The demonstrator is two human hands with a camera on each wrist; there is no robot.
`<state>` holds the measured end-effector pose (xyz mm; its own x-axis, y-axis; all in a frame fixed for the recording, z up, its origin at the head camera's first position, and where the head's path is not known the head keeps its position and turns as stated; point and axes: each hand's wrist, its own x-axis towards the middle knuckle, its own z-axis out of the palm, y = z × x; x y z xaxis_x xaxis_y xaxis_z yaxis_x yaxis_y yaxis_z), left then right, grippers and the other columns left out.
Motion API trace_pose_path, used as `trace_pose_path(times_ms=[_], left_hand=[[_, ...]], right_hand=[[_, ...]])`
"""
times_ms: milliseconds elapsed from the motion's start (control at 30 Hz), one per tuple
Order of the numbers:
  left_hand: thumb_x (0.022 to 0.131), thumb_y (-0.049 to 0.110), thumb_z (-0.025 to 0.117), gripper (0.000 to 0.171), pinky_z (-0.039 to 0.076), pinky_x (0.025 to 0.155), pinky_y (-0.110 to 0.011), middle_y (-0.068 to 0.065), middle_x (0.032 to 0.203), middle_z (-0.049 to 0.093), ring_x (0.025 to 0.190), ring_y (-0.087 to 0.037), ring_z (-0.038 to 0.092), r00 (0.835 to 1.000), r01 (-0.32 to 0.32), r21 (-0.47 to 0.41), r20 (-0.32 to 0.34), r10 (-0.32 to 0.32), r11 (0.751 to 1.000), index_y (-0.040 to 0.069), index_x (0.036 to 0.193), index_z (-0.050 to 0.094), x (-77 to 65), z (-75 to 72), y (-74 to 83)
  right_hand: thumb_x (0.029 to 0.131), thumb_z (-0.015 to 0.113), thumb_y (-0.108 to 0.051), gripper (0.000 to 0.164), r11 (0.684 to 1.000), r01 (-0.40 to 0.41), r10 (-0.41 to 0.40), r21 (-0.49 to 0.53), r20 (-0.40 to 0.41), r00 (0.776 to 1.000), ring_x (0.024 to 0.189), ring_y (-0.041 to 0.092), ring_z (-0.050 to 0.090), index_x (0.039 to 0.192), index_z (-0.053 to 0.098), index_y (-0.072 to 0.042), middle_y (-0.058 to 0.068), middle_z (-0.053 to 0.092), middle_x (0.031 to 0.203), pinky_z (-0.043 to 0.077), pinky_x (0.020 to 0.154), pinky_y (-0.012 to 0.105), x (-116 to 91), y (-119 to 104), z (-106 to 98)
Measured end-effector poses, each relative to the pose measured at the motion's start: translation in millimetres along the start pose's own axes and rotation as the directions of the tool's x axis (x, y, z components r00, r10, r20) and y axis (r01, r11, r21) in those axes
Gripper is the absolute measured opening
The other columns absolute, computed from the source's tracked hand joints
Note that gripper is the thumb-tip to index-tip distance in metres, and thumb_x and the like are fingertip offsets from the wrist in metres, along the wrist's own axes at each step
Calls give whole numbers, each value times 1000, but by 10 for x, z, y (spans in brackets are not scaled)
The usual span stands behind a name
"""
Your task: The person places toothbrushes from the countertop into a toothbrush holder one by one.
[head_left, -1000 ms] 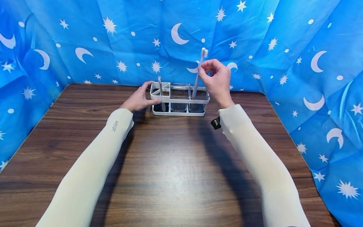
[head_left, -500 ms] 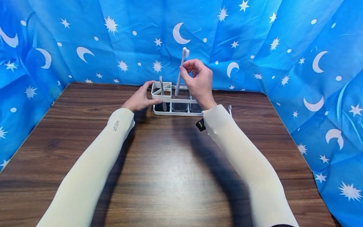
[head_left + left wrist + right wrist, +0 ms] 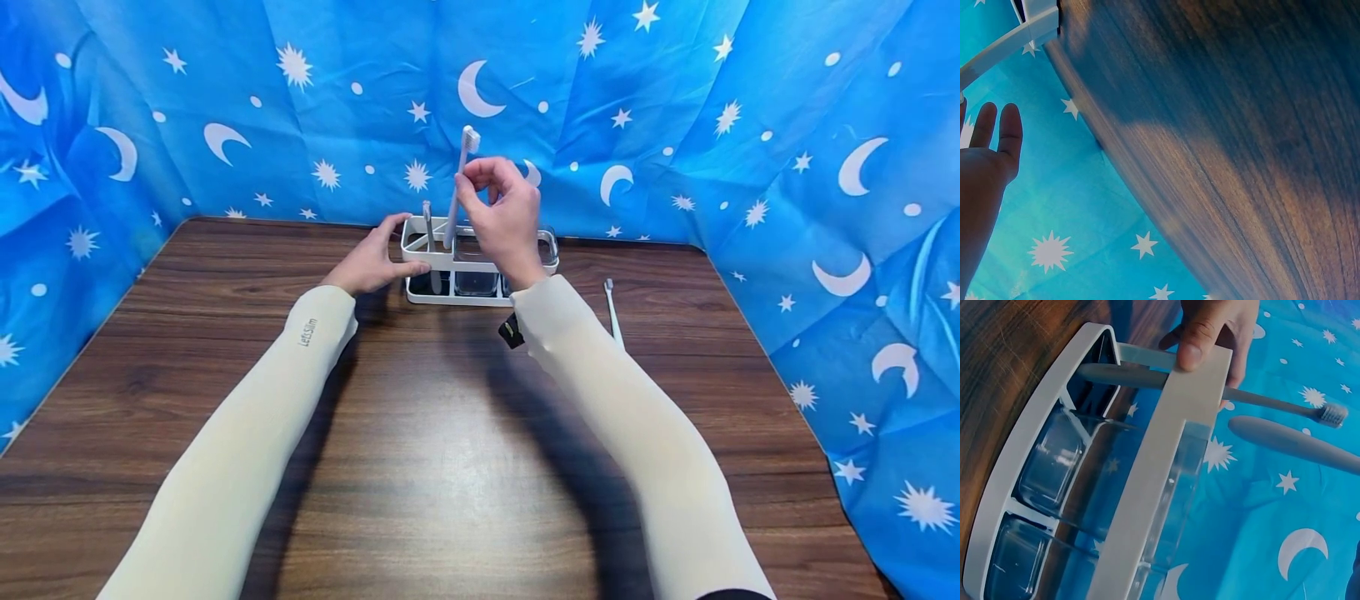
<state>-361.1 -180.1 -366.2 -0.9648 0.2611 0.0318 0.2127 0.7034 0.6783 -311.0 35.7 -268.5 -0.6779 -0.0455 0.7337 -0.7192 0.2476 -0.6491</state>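
Observation:
A white toothbrush holder (image 3: 465,265) stands upright near the table's back edge, with clear cups (image 3: 1050,462) in its middle and right bays. My left hand (image 3: 367,265) grips its left end, thumb on the front rail and fingers behind. One grey toothbrush (image 3: 428,227) stands in the divided left section, its handle reaching the base in the right wrist view. With thumb and fingertips my right hand (image 3: 504,212) pinches a light purple toothbrush (image 3: 453,207), bristles up. Its handle end (image 3: 1244,428) hovers just above the rim beside the standing brush. The left wrist view catches only part of the left hand (image 3: 991,150).
Another toothbrush (image 3: 612,312) lies on the wooden table (image 3: 450,433) right of the holder, partly hidden by the right sleeve. A blue curtain (image 3: 337,108) with moons and stars rises close behind the holder and along both sides.
My right hand has carried the purple toothbrush leftward from the right cup, past the middle one, to the divided left section. The toothbrush on the table has come into sight. My left hand keeps its grip.

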Motion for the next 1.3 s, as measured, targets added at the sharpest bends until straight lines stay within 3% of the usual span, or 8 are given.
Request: trace_pose_path(times_ms=[133, 500, 1300], left_hand=[[73, 62, 69, 103, 22, 107, -55, -13, 152, 21, 137, -33, 24, 1000, -5, -1, -1, 5, 1000, 22, 151, 14, -1, -4, 2], [76, 59, 69, 101, 25, 106, -55, -14, 151, 24, 135, -34, 26, 1000, -7, 1, 4, 7, 1000, 21, 151, 15, -19, 2, 48], [75, 60, 69, 100, 24, 106, -55, -14, 150, 25, 136, -34, 26, 1000, -7, 16, -6, 7, 1000, 23, 151, 15, -19, -9, 27]], right_hand=[[89, 67, -12, 15, 1000, 2, -2, -21, -5, 1000, 81, 13, 54, 98, 66, -1, 6, 65, 92, 42, 68, 29, 28, 184, 78], [91, 65, -17, 14, 997, 2, 0, -80, 25, 1000, 75, 8, 49, 97, 67, -5, 0, 63, 88, 40, 63, 24, -33, 372, 180], [91, 64, -17, 11, 976, -135, 164, -173, 170, 972, 81, 9, 54, 96, 67, -8, -2, 62, 89, 45, 66, 22, -214, 600, 283]])
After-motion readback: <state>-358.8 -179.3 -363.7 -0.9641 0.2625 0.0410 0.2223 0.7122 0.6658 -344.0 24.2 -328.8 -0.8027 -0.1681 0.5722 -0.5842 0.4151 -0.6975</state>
